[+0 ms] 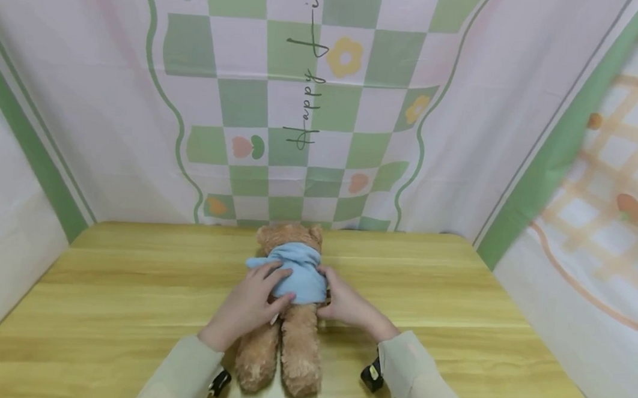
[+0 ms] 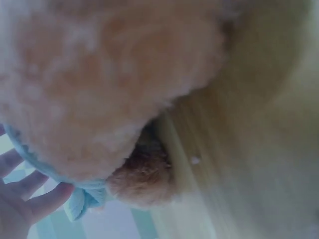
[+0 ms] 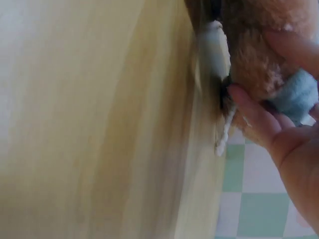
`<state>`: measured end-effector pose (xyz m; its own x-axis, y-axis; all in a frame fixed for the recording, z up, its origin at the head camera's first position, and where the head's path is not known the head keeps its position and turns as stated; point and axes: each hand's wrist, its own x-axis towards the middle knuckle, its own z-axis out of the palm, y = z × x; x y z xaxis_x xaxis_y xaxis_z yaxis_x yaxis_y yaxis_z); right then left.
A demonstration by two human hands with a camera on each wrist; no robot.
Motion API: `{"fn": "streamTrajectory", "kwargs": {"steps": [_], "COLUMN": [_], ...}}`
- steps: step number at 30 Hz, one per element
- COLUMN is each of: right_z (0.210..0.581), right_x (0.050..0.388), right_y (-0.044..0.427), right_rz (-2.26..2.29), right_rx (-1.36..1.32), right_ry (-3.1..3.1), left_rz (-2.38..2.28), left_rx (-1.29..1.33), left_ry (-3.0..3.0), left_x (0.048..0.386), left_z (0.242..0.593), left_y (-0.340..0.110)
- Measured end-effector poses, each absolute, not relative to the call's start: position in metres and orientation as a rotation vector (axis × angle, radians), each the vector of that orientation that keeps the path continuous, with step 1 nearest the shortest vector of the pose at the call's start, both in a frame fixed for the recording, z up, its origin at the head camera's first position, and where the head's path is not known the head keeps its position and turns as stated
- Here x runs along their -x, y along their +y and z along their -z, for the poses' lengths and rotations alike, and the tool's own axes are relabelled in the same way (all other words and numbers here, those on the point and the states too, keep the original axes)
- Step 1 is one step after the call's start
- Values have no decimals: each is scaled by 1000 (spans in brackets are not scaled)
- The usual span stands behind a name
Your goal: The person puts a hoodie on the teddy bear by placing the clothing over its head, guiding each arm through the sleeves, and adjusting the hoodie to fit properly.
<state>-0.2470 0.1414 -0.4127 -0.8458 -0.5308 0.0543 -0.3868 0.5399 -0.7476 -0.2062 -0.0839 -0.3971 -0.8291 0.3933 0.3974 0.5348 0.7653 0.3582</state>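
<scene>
A brown plush teddy bear (image 1: 300, 348) in a light blue top (image 1: 306, 282) lies on the table, head toward the far edge, legs toward me; its face is not visible. My left hand (image 1: 248, 306) rests across the left side of the top, fingers spread and thumb near the hem. On the other side, my right hand (image 1: 348, 303) grips the bear's flank. In the right wrist view, its thumb lies on the fur and another finger reaches low along the side, beside a pale cord (image 3: 227, 129). The left wrist view shows fingertips touching the blue cloth.
The wood-grain table (image 1: 130, 297) runs back to a hanging cloth (image 1: 243, 105) with green and white checks. More cloth panels border the table at left and right. Each wrist carries a small black device, one at the left sleeve (image 1: 180, 372), one at the right sleeve (image 1: 413, 372).
</scene>
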Motion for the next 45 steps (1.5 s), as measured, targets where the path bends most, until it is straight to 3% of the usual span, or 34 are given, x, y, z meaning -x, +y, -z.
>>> {"fn": "streamTrajectory", "kwargs": {"steps": [15, 32, 45], "right_z": [403, 371, 350], "right_x": [253, 254, 248], "right_y": [138, 152, 137], "right_rz": [1490, 1449, 1287], "right_rx": [581, 727, 826], "right_ry": [2453, 2632, 2766], "left_rz": [723, 868, 1444], "left_rx": [763, 825, 705], "left_ry": [-2524, -2442, -2661], "left_x": [208, 208, 208], "left_z": [389, 394, 416], "left_y": [-88, -83, -80]}}
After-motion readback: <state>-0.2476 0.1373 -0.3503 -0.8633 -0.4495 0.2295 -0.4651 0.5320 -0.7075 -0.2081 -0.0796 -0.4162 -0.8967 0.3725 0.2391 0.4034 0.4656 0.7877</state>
